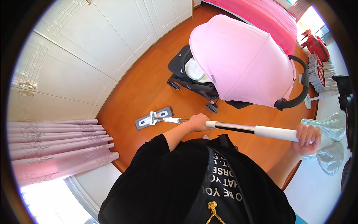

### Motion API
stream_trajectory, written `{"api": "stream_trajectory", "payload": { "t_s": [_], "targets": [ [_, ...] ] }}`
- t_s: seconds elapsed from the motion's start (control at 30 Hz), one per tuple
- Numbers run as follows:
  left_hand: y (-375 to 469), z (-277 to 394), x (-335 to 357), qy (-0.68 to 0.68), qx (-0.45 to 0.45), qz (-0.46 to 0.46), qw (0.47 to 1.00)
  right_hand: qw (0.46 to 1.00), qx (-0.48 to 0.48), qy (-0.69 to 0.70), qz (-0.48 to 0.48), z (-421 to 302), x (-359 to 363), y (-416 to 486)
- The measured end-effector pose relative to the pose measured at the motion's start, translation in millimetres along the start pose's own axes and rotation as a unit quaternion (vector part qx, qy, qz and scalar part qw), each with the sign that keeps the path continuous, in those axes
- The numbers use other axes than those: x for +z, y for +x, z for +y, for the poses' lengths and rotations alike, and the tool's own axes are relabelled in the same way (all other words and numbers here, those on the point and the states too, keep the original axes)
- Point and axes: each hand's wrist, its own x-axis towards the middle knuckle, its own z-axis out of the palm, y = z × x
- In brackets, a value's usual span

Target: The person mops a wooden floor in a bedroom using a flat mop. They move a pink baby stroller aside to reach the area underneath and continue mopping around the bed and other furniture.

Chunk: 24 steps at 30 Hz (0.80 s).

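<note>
A flat mop lies across the view, its white and metal handle [235, 126] running from right to left. My left hand [199, 122] grips the lower pole, just left of a white collar. Around the white grip at the upper end, my right hand [307, 139] is closed. The grey mop head [153, 118] rests on the orange-brown wooden floor [125, 92], with a white swivel joint at its middle. Just beyond the pole stands a stroller with a pink canopy [240, 56], a black frame and a black push bar.
White cabinets [78, 53] line the left side. Pink curtains [61, 140] hang at the lower left. A bed with a pink cover [260, 16] stands beyond the stroller. At the right are a white stand base [308, 101], wrapped clear-plastic items [331, 156] and a red object [317, 46].
</note>
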Motion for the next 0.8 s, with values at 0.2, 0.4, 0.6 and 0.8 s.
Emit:
{"api": "stream_trajectory", "payload": {
  "t_s": [0.2,0.4,0.6,0.8],
  "targets": [
    [-59,-91,-54,0.023,-0.109,0.047,0.993,0.999,-0.011,0.043,0.007,102,74,5],
    [-148,-244,-97,0.043,-0.223,0.138,0.964,0.996,0.049,0.071,0.005,237,174,-12],
    [-239,-323,-115,0.042,-0.334,0.210,0.918,0.976,0.188,0.056,-0.098,332,251,-47],
    [-275,-365,-98,-0.005,-0.352,0.317,0.881,0.955,0.191,0.077,-0.213,362,299,-48]
  ]
}}
